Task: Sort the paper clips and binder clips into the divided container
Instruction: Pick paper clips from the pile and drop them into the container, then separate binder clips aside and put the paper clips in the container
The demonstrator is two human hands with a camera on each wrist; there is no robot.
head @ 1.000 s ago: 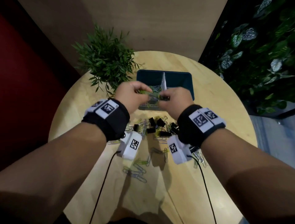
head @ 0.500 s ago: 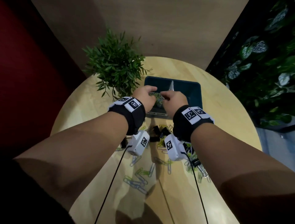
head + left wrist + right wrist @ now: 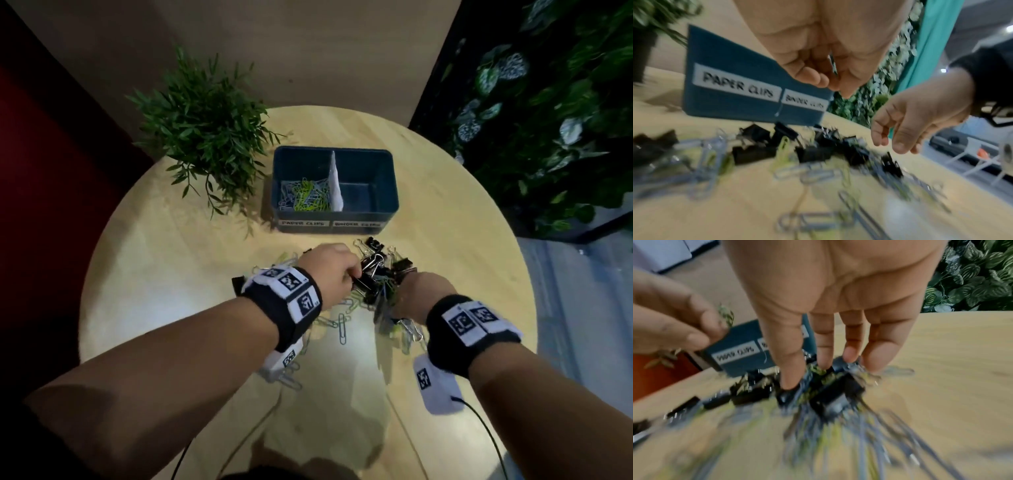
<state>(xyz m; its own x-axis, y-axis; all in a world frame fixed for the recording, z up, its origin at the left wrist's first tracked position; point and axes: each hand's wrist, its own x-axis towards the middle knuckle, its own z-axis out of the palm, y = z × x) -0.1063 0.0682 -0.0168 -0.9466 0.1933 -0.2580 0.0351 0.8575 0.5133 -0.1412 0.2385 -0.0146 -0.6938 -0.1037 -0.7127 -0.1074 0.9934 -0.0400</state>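
The blue divided container (image 3: pixel 387 209) stands at the table's far middle. Its left compartment, labelled PAPER CLIPS (image 3: pixel 737 86), holds green and silver paper clips (image 3: pixel 305 197); the right one shows only a bare floor. A mixed pile of black binder clips (image 3: pixel 373 274) and paper clips (image 3: pixel 342 327) lies in front of it. My left hand (image 3: pixel 349 274) hovers over the pile's left side, fingers curled against the thumb on a thin metal clip (image 3: pixel 833 65). My right hand (image 3: pixel 818 373) reaches down with nearly straight fingers (image 3: pixel 851 353), tips touching the pile's right side.
A potted green plant (image 3: pixel 205 137) stands left of the container. A wall of leaves (image 3: pixel 548 120) runs along the right. The round wooden table (image 3: pixel 164 260) has bare wood on its left and right. Cables hang from both wrist cameras.
Both hands have come back from above the container's left compartment down to the pile. The bunch of green clips they held there is gone from them.
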